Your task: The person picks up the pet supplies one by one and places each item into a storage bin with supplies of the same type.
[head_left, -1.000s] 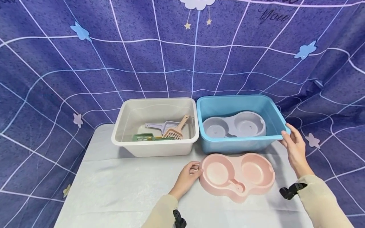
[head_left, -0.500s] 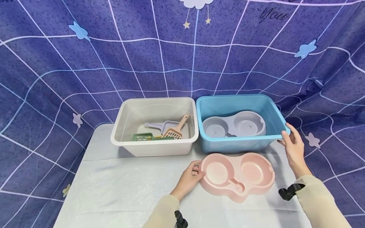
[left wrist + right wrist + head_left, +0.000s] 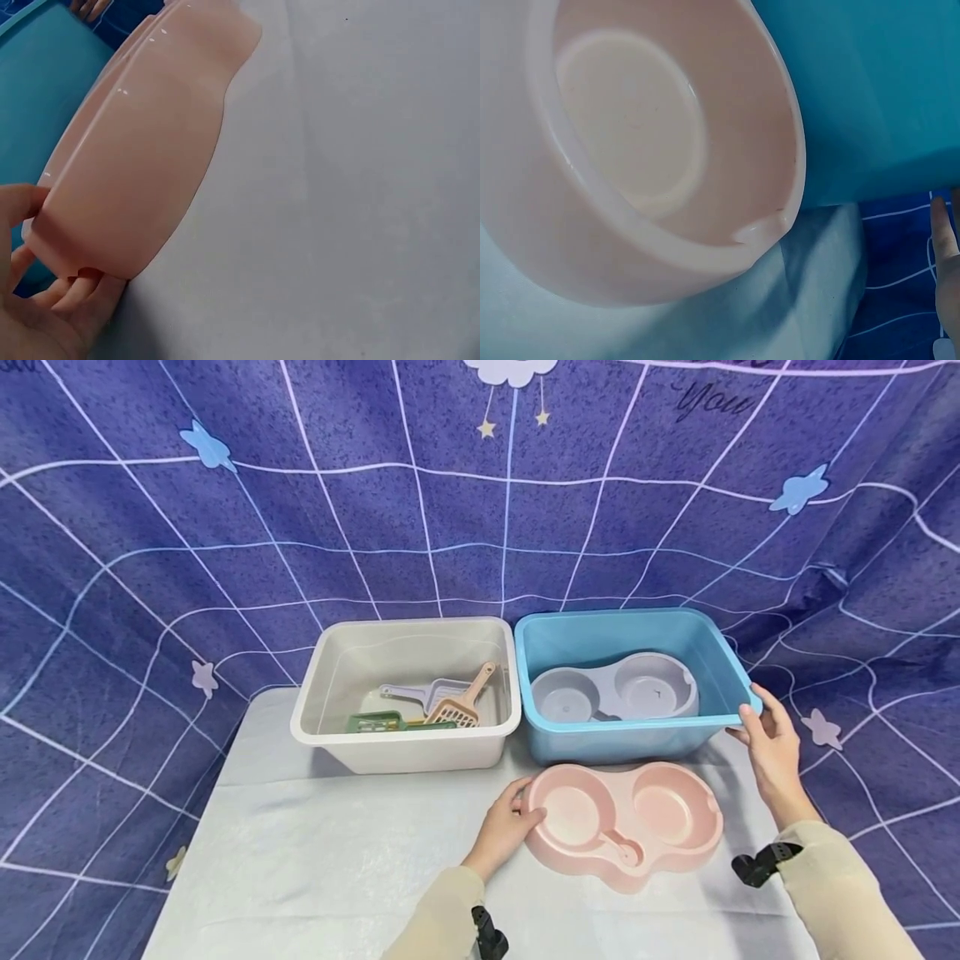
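A pink double pet bowl [image 3: 624, 817] lies on the table in front of the blue bin [image 3: 615, 742]. At its left end my left hand [image 3: 501, 828] grips it, thumb over the rim; in the left wrist view, fingers [image 3: 94, 304] reach under its bottom edge. My right hand [image 3: 774, 752] holds the front right corner of the blue bin, thumb on the rim and part of the fingers hidden behind the corner. Inside that bin sits a grey-lilac double pet bowl [image 3: 609, 677]. In the right wrist view the pink bowl's right cup fills the left side.
Left of the blue bin stands a white bin [image 3: 420, 752] with several litter scoops, among them a beige scoop [image 3: 467, 697], a lilac scoop [image 3: 427, 691] and a green scoop [image 3: 375, 721]. A patterned blue curtain [image 3: 420, 510] hangs close behind both bins.
My left hand has shifted slightly right, and its thumb now lies farther over the pink pet bowl's rim. The right hand and the bins keep their places.
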Available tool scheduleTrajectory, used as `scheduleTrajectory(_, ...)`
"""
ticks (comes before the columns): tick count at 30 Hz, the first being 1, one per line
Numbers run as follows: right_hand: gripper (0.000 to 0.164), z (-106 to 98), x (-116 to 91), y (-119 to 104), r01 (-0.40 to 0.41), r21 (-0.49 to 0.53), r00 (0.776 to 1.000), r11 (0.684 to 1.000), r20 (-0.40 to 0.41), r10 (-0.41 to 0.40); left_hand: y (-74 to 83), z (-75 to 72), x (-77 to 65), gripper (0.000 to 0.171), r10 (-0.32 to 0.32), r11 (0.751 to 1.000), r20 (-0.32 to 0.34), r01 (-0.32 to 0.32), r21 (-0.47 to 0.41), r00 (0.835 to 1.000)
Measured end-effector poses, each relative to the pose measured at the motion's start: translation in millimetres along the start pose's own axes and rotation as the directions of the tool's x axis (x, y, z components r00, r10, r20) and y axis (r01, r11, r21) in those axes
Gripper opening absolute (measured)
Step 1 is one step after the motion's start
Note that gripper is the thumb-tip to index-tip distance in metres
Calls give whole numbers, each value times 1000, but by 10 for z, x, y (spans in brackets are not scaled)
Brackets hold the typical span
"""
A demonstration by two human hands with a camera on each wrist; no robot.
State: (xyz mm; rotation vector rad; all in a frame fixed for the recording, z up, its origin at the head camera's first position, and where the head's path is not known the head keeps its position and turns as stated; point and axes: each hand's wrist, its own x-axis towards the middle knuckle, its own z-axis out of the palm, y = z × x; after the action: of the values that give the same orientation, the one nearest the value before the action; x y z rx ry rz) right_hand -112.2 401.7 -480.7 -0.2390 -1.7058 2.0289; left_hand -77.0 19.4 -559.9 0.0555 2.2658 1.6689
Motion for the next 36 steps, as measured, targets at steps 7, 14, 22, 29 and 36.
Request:
scheduleTrajectory(7, 49, -46, 13, -8, 3, -22, 999, 1000, 40, -3, 4, 52, 33, 52, 10, 995, -78, -18, -95, 997)
scheduleTrajectory(14, 49, -70, 17, -12, 14, -44, 996, 999, 86, -10, 121, 33, 0, 51, -12, 991, -91, -1, -136, 996)
scheduleTrajectory(22, 49, -51, -5, -37, 9, -50, 996, 999, 84, -5, 228, -31, -82, 52, -66, 973, -118, 38, -227, 991)
scheduleTrajectory(29, 48, -64, -1, -44, 1, -36, 996, 999, 91, 2, 224, -54, -191, 53, -68, 949, -138, 22, -314, 988)
scheduleTrajectory(36, 46, -48, -11, -34, 4, -34, 997, 999, 73, -1, 194, -140, -295, 52, -42, 957, -157, -6, -291, 987)
